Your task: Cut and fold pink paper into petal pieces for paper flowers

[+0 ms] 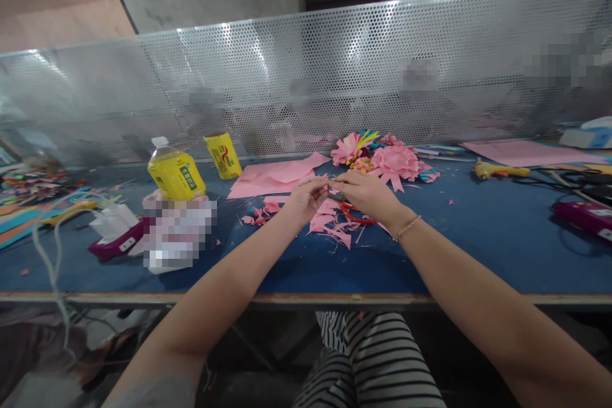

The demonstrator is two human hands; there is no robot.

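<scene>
My left hand [306,199] pinches a small pink paper piece [326,181] above the blue table [478,248]. My right hand [366,194] is closed round red-handled scissors [356,213], whose blades meet the paper between both hands. Pink paper scraps [329,226] lie under the hands. Pink paper sheets [277,175] lie just behind the left hand. Finished pink paper flowers [394,162] sit behind the right hand.
A yellow drink bottle [176,172] and a yellow can [223,154] stand at the left, with a tissue pack [115,226] and white cables nearby. A glue gun [497,170], pink sheet [526,153] and purple box [583,215] lie right. A perforated metal screen [335,76] backs the table.
</scene>
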